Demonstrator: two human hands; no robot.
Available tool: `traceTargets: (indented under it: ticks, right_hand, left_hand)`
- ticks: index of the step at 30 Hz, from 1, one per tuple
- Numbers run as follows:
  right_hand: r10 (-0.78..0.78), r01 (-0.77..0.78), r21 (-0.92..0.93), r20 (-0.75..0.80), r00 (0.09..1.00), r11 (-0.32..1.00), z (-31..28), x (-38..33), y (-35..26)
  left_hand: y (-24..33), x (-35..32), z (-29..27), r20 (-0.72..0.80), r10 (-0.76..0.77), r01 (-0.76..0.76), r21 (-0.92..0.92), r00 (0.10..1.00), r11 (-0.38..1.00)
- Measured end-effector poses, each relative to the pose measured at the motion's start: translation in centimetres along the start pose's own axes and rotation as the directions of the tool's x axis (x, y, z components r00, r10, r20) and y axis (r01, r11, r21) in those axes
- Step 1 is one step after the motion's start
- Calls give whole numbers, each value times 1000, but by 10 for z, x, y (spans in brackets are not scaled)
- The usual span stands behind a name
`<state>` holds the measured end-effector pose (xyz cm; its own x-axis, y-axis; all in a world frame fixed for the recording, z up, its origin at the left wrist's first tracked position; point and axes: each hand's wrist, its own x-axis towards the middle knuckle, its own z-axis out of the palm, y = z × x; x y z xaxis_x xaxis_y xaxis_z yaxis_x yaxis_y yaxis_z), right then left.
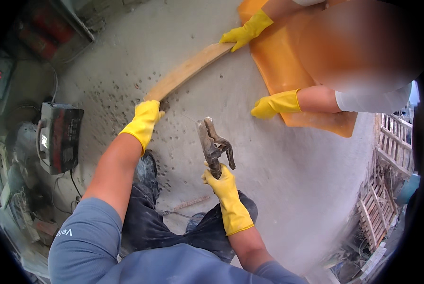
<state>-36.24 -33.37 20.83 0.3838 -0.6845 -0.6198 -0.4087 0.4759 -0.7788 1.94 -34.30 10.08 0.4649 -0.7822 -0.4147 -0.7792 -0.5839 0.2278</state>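
In yellow rubber gloves, my left hand (144,124) is closed on the near end of a long, flat wooden board (188,71). A co-worker's gloved hand (248,32) grips the board's far end. Lower down in the middle, my right hand (225,194) wraps round the handle of a worn welding electrode holder (211,142), its jaws pointing up and away from me. A faint thin line shows by the jaw tip; I cannot make out whether it is a rod. The holder is apart from the board.
The co-worker, in an orange apron (283,66), crouches at the far right, other gloved hand (274,104) low near the floor. A box-shaped welding machine (60,137) with cables stands at left. Wooden pallets (380,203) lie right. The concrete floor (297,189) is pitted around the board.
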Motion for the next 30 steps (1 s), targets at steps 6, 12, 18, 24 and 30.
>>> traceTargets:
  ticks: [6,12,18,24,30]
  right_hand:
    - [-73,73,-5,41,996,997,2,9,5]
    - [-49,49,6,20,999,999,-3,4,9]
    - [-59,58,32,12,998,998,3,7,21]
    - [-51,51,35,-18,999,998,4,7,25]
    - [-41,39,-42,-45,998,998,3,3,22]
  left_hand:
    - [-3,-29,-14,62,-112,121,-171,992,978]
    - [8,-30,25,-63,-233,185,-424,971,887]
    - [9,-48,4,-103,-99,79,-187,990,979]
    - [25,-34,13,-133,-153,123,-206,979,971]
    - [11,-20,2,-263,-178,74,-362,948,929]
